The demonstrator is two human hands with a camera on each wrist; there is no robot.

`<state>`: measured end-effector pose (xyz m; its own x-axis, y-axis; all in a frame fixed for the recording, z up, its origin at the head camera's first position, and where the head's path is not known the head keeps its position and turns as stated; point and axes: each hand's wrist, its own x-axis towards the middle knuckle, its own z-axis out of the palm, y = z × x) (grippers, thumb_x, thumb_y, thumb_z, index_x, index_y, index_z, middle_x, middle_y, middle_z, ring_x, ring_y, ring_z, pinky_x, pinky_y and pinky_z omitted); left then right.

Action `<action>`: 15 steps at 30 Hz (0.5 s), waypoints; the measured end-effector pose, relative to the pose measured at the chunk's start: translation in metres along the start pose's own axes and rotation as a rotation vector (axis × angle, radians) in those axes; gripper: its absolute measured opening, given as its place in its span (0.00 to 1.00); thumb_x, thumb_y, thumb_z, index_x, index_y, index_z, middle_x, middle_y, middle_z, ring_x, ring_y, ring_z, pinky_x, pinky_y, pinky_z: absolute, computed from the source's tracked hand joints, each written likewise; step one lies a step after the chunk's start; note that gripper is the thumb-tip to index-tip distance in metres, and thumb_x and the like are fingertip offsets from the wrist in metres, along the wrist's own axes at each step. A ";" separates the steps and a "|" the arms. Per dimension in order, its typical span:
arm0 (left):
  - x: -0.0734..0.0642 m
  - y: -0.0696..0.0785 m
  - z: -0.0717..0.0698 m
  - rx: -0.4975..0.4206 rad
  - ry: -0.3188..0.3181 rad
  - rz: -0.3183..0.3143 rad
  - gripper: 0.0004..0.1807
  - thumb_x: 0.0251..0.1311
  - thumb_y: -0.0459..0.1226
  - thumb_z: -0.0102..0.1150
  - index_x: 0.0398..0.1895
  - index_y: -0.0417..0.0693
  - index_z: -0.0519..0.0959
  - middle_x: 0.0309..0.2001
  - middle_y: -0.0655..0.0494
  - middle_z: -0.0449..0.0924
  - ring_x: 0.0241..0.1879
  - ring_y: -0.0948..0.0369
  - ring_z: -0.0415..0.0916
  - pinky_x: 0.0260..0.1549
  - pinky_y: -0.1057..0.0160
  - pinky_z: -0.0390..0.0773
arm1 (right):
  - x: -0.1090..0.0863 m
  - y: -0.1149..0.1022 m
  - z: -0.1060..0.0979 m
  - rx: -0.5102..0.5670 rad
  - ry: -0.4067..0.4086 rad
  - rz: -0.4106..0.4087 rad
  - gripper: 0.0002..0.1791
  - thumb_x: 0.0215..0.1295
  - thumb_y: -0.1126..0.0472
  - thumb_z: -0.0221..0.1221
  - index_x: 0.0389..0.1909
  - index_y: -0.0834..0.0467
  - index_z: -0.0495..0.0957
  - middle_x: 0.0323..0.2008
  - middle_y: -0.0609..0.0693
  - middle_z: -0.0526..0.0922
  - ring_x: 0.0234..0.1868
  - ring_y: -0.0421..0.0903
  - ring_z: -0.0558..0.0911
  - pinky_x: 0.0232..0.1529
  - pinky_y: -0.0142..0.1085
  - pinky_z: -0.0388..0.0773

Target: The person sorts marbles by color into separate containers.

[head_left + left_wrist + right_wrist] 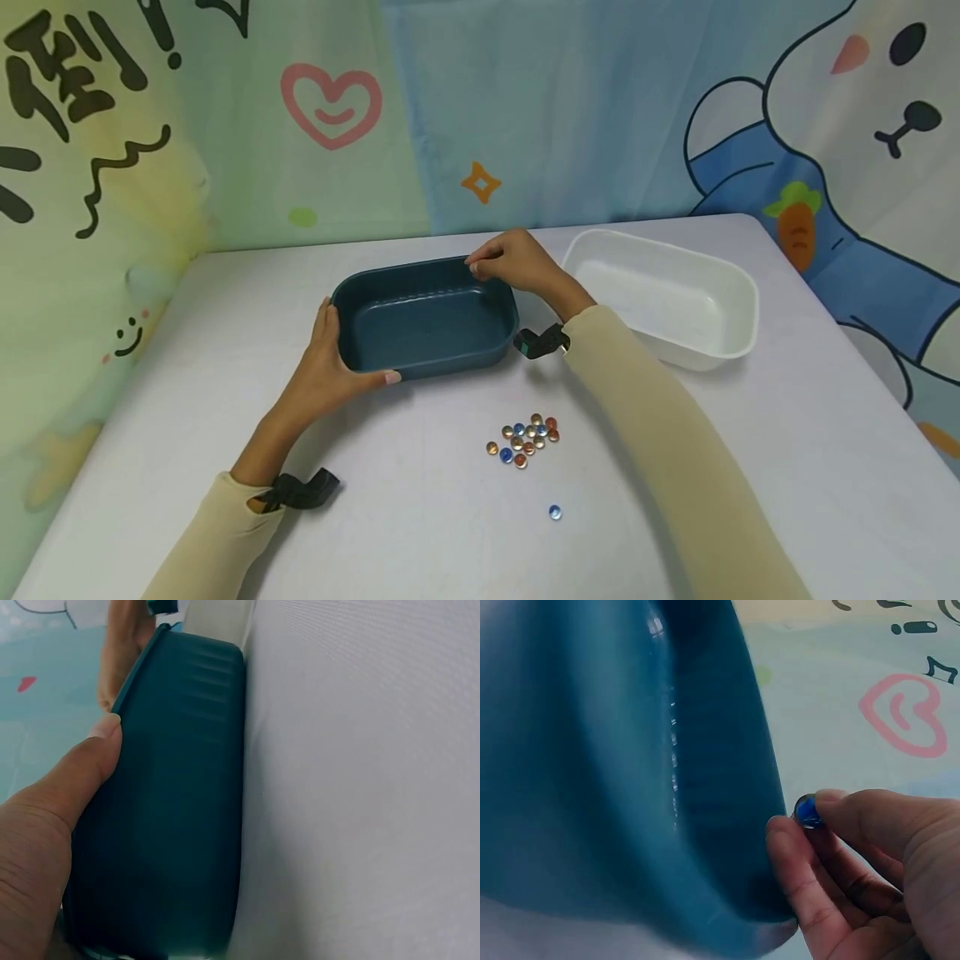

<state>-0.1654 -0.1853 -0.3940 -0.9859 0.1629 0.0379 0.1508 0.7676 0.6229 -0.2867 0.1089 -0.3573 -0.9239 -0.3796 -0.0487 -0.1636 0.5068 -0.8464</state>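
A dark teal rectangular basin stands on the table, its inside bare in the head view. My left hand grips its near left corner, with the thumb along the front rim and the fingers against the left side. At the basin's far right corner, my right hand is by the rim. Between thumb and fingertips it pinches a blue glass marble, seen in the right wrist view but hidden in the head view.
A white rectangular basin stands to the right, behind the right forearm. Several blue, amber and red marbles lie in a loose cluster nearer the front. One pale blue marble sits apart. A printed cloth hangs behind the table.
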 end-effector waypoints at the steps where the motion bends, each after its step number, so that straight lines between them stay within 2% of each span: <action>1: 0.000 0.000 0.000 -0.002 0.001 0.000 0.71 0.25 0.66 0.63 0.67 0.48 0.30 0.67 0.59 0.23 0.64 0.53 0.35 0.54 0.43 0.51 | 0.002 0.000 0.000 0.000 -0.003 0.009 0.12 0.58 0.56 0.57 0.40 0.56 0.81 0.36 0.43 0.80 0.34 0.38 0.79 0.40 0.35 0.72; 8: 0.000 0.000 0.001 -0.013 0.014 0.001 0.71 0.25 0.66 0.63 0.67 0.50 0.30 0.67 0.61 0.24 0.64 0.54 0.36 0.54 0.44 0.52 | 0.010 -0.002 -0.001 0.154 0.019 0.102 0.12 0.58 0.58 0.57 0.40 0.58 0.80 0.37 0.47 0.80 0.35 0.40 0.79 0.40 0.34 0.73; 11: 0.000 0.000 0.001 -0.015 0.021 0.001 0.71 0.25 0.66 0.64 0.67 0.50 0.30 0.67 0.62 0.24 0.64 0.55 0.36 0.54 0.44 0.52 | 0.012 -0.003 0.000 0.167 0.026 0.104 0.12 0.58 0.59 0.58 0.40 0.59 0.80 0.37 0.47 0.80 0.35 0.41 0.79 0.40 0.35 0.73; 15: 0.000 0.000 0.001 -0.017 0.019 0.005 0.70 0.26 0.66 0.64 0.67 0.50 0.30 0.67 0.62 0.24 0.64 0.54 0.35 0.54 0.44 0.52 | 0.012 -0.005 0.002 0.134 0.013 0.082 0.12 0.57 0.60 0.58 0.41 0.59 0.79 0.37 0.48 0.79 0.36 0.42 0.79 0.41 0.37 0.73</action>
<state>-0.1651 -0.1852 -0.3946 -0.9864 0.1547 0.0551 0.1541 0.7560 0.6362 -0.2965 0.1005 -0.3544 -0.9366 -0.3312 -0.1145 -0.0407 0.4273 -0.9032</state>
